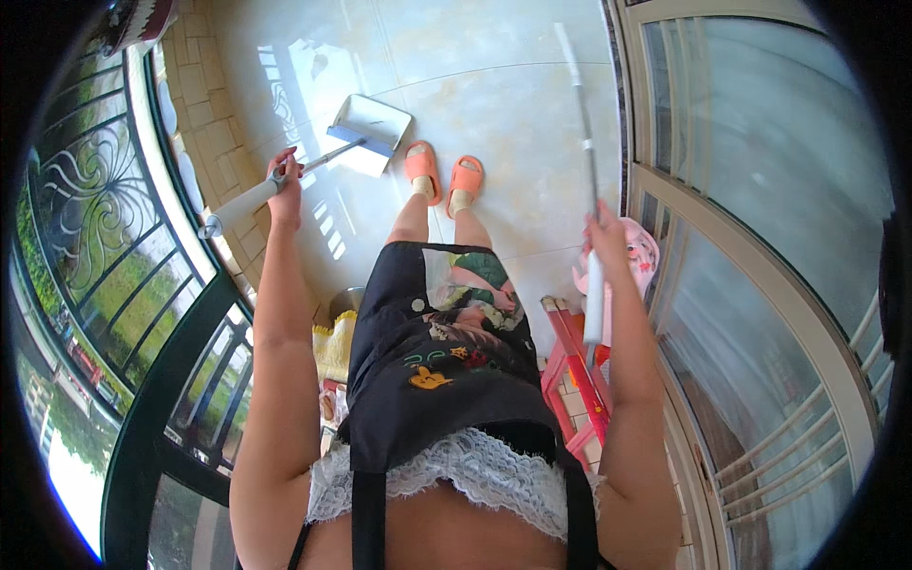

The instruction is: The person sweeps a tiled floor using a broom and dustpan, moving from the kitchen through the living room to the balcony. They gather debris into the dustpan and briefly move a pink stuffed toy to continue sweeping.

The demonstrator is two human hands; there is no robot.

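Observation:
My left hand (286,187) is closed around the white grip of a long-handled dustpan (388,117). Its metal pole slants down to the pale pan with a blue-grey part, resting on the floor just beyond my feet. On the other side, my right hand (604,239) grips a second long pole (588,167), grey with a white handle end beside my forearm. A thin white head (566,48) at the pole's far end lies over the tiles; its exact kind cannot be told. Both my feet, in orange slippers (422,165), stand between the two poles.
Glossy floor tiles (491,100) stretch ahead. A railing (107,185) and low tiled wall (206,107) run along the left, sliding glass doors (755,142) along the right. A pink-and-red folding frame (581,370), a pink item (641,253) and a yellow cloth (336,349) are close by me.

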